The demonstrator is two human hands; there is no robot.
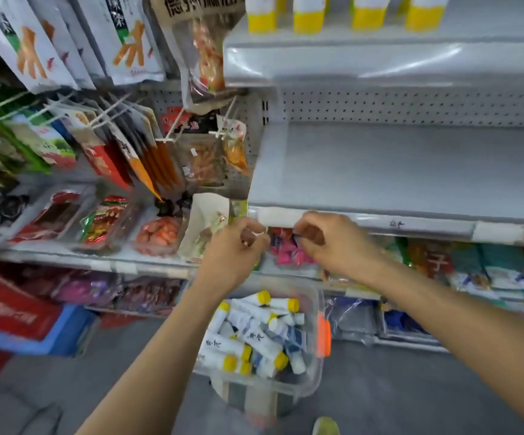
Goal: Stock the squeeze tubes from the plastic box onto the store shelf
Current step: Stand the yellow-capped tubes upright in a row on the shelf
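two hands, left hand (235,246) and right hand (326,243), at front edge of grey shelf (395,171), fingers curled; any hold cannot be told. squeeze tubes (254,335) heaped in clear plastic box (314,368) below.

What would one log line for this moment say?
left hand: fingers curled by shelf front edge | right hand: likewise | grip: unclear | squeeze tubes: piled in plastic box below

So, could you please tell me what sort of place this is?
Most likely a small grocery or convenience shop: a grey store shelf with a price-label strip, snack packets hanging from a pegboard, and a plastic box of squeeze tubes for stocking.
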